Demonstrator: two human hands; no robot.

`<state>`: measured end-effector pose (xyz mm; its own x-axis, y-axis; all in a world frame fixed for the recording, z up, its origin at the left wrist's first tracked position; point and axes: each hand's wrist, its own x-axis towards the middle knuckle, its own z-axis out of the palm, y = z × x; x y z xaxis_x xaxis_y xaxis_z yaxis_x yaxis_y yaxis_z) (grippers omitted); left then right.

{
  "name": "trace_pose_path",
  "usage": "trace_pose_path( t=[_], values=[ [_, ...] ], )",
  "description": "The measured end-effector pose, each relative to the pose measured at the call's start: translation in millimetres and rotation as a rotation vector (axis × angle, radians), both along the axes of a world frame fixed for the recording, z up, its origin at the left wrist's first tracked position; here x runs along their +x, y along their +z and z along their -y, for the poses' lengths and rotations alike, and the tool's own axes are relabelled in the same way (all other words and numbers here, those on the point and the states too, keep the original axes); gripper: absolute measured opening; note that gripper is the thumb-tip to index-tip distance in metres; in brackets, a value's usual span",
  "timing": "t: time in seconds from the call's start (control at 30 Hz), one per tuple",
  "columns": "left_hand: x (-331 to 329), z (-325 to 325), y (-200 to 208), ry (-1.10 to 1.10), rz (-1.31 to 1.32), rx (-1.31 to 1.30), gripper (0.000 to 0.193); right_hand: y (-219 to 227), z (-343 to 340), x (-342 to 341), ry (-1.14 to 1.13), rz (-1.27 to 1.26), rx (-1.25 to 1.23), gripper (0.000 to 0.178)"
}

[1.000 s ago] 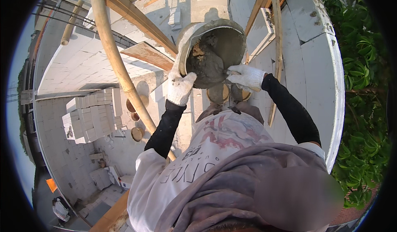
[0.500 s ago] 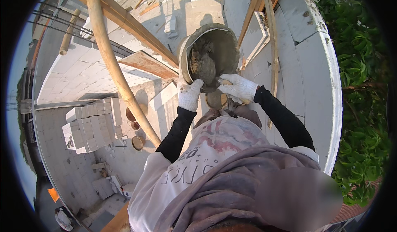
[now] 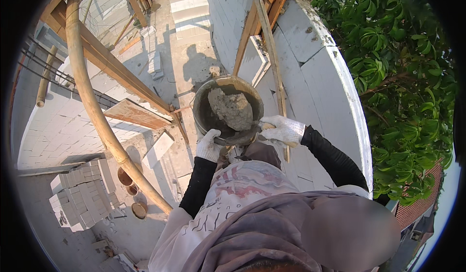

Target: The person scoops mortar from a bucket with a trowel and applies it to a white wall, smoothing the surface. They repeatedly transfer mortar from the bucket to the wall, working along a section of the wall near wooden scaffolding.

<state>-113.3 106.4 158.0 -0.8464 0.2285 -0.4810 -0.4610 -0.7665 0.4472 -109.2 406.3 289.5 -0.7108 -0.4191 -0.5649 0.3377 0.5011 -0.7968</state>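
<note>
A round grey-crusted bucket (image 3: 197,109) is in front of my body, its mouth facing up toward me. Inside lies a thick lump of wet grey mortar (image 3: 232,110). My left hand (image 3: 208,146), in a white knit glove, is closed on the bucket's near left rim. My right hand (image 3: 283,130), gloved alike, is closed at the near right rim. A tan, wood-like handle (image 3: 266,126) shows at its fingers; what it belongs to is hidden. My trousered legs are just below the bucket.
A block wall (image 3: 323,97) runs along my right, with leafy branches (image 3: 388,53) beyond. A bamboo pole (image 3: 90,99) and wooden beams (image 3: 116,78) slant across the left. Stacked white blocks (image 3: 82,194) and several round containers (image 3: 139,210) stand at lower left.
The bucket has gone from tipped toward me to more upright, with both hands staying at its rim. The mortar lump shows more fully. My view has shifted, sliding the surroundings left.
</note>
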Motion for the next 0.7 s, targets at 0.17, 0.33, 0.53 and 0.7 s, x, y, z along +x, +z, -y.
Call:
trace_pose_path(
  t=[0.17, 0.33, 0.53, 0.7],
  values=[
    [-10.3, -10.8, -34.4, -0.103, 0.082, 0.015, 0.007, 81.8, -53.2, 9.1, 0.047, -0.195, 0.053, 0.039],
    [-12.1, 12.9, -90.5, -0.139, 0.191, 0.064, 0.008, 176.5, -129.0, 15.2, -0.298, 0.006, 0.055, 0.037],
    [1.0, 47.2, -131.6, 0.001, 0.344, -0.095, 0.019, 286.0, -238.7, -35.2, -0.466, -0.231, 0.225, 0.041],
    [26.8, 92.2, -164.8, 0.290, 0.335, -0.289, 0.026, 373.3, -307.4, -155.0, -0.246, -0.649, 0.676, 0.037]
  ],
)
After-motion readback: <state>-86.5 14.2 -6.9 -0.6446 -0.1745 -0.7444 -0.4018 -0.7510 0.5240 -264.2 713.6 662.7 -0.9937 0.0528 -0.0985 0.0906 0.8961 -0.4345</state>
